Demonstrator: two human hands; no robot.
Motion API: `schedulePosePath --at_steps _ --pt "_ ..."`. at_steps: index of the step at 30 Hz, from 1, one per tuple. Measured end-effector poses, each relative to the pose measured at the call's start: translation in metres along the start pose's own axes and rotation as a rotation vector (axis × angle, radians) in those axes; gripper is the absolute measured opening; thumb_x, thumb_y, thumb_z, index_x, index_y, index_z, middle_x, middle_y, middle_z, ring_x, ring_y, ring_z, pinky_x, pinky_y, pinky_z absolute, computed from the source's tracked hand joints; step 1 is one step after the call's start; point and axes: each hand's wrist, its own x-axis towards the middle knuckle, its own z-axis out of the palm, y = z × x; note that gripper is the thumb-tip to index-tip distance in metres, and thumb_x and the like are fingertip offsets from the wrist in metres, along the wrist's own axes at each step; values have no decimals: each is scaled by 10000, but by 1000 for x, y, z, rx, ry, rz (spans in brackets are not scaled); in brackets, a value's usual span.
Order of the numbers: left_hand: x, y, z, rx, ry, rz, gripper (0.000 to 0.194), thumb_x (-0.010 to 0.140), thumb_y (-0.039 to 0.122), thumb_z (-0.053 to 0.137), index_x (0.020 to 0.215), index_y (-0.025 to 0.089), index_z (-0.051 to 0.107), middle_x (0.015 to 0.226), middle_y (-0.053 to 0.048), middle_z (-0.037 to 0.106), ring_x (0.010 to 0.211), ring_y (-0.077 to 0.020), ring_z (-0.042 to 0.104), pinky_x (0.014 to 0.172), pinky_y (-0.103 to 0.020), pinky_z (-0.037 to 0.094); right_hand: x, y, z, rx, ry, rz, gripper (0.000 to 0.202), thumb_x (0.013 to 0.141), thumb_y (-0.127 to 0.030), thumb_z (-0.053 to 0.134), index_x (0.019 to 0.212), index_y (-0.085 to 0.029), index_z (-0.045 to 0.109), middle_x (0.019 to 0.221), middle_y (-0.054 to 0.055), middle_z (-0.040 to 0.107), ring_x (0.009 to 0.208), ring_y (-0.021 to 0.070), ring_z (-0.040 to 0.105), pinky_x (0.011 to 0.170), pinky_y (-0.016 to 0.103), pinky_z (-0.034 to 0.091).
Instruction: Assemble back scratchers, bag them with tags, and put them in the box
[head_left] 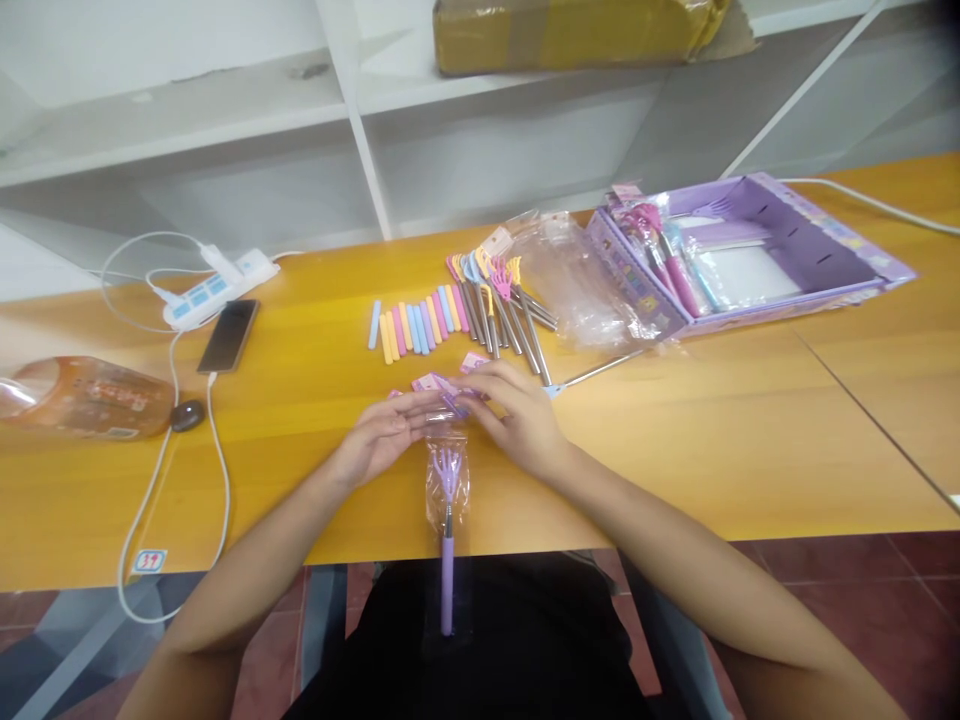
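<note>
Purple plastic makes the back scratcher [448, 580], which is in a clear bag [459, 490]. Its claw end is over the worktop [675, 430], and its handle sticks past the edge, over black clothes, where the bag's bottom is hard to see. The right hand [525, 420] has its grip pinched on the card [433, 383] at the bag's top, hiding part of it. The left hand [379, 435] touches there too, but I cannot tell if its grip squeezes. Behind, metal rods [514, 325] cover each other. The brown box [577, 35] is cut off above.
</note>
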Motion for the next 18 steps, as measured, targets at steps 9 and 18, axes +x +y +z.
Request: schedulePosePath --at_steps 9,18 --pt "-1 5 7 -60 0 -29 576 871 308 674 1423 146 703 1436 -203 719 1375 -393 655 1223 -655 437 -2 6 3 -36 3 76 129 1027 -323 736 1126 -260 682 956 50 724 809 212 680 694 350 585" --pt "-1 6 8 -61 -11 -35 623 872 324 674 1473 160 664 1518 -201 661 1402 -397 624 1231 -669 419 0 4 2 -16 -18 -36 200 1070 -214 636 1235 -281 728 1099 83 712 1004 235 706 860 401 616"
